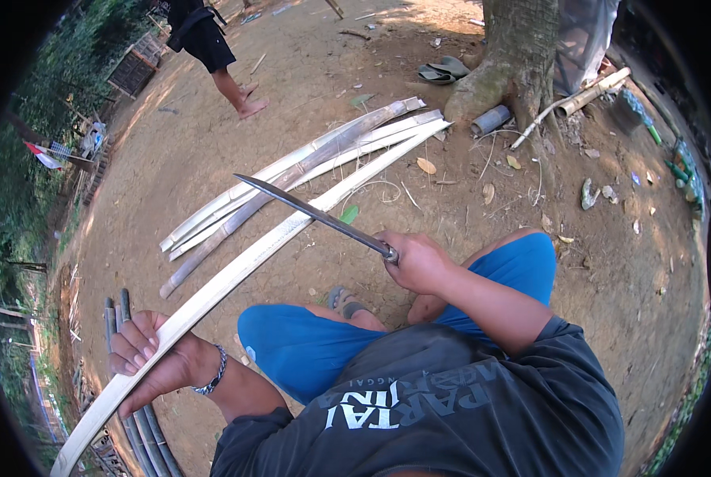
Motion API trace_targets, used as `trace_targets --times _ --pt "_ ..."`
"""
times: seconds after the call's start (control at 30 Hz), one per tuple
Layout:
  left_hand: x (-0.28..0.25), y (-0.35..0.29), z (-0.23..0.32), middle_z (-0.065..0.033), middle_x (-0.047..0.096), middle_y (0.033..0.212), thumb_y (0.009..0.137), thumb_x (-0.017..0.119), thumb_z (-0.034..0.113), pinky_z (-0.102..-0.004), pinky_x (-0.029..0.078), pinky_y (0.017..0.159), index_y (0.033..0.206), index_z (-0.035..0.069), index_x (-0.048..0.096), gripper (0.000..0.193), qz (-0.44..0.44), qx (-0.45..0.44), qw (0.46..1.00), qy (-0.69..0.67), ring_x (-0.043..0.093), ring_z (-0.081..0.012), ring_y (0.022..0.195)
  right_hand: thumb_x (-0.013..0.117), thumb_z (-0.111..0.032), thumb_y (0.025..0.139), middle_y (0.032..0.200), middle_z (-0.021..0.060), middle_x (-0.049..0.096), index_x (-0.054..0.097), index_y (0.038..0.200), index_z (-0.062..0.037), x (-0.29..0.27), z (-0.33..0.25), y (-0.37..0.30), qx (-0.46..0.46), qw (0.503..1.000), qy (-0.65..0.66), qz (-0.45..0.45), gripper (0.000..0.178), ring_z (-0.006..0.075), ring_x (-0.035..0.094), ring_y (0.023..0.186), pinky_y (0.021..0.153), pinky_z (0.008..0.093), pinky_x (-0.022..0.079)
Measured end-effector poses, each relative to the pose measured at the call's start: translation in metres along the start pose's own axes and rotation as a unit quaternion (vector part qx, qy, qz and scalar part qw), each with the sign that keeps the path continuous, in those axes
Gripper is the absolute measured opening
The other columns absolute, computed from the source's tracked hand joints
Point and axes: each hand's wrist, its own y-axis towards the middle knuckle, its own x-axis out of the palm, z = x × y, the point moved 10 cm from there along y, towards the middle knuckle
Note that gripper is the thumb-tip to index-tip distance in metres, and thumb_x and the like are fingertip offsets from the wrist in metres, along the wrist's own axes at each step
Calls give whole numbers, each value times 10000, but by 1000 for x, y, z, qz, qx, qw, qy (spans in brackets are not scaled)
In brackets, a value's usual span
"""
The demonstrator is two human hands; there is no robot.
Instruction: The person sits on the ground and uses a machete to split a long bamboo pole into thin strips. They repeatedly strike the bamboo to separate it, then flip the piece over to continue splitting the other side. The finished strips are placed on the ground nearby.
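A long, pale split bamboo strip (236, 274) slants from the lower left up toward the tree. My left hand (155, 358) is closed round its near part, fingers over one edge and thumb beneath. In my right hand (416, 262) is the handle of a long machete (324, 219), its dark blade pointing up and left. The blade crosses over the strip near the middle; whether it touches, I cannot tell. Just beyond, several split bamboo pieces (300, 167) lie on the dirt, some showing pale inner faces and one a brownish outer skin.
A tree trunk (518, 48) stands at the far right, with a short bamboo section (491, 119) and a pair of sandals (443, 70) by its roots. Dark bamboo poles (142, 433) lie at lower left. A barefoot person (212, 56) stands at the far left.
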Motion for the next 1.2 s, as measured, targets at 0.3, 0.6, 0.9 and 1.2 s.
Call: trace_targets --times 0.3,0.6,0.9,1.2 --pt "21 -3 7 56 407 568 663 749 667 -210 290 486 619 136 477 598 3 11 1000 26 380 -63 495 583 -119 805 880 214 661 549 1153 -59 1 -28 -8 -4 999 31 16 355 408 636 849 750 499 500" --pt "30 1 3 40 414 588 694 714 685 -202 305 503 667 123 464 615 -43 11 999 -16 414 -69 501 592 -129 812 871 214 660 574 1117 -55 -6 -44 -14 -34 999 29 -1 314 407 641 851 750 496 503" --pt "22 3 2 41 415 597 681 749 646 -207 297 506 665 125 461 595 -32 -2 999 6 413 -70 518 576 -138 819 865 227 656 585 1102 -69 -6 17 11 48 999 -2 -18 292 402 642 875 763 490 505" --pt "13 11 -10 40 404 601 659 785 614 -214 298 503 640 128 444 594 -14 -11 999 40 393 -77 516 556 -142 821 911 201 664 587 1095 -86 -32 141 54 136 989 -47 19 281 383 635 927 805 491 501"
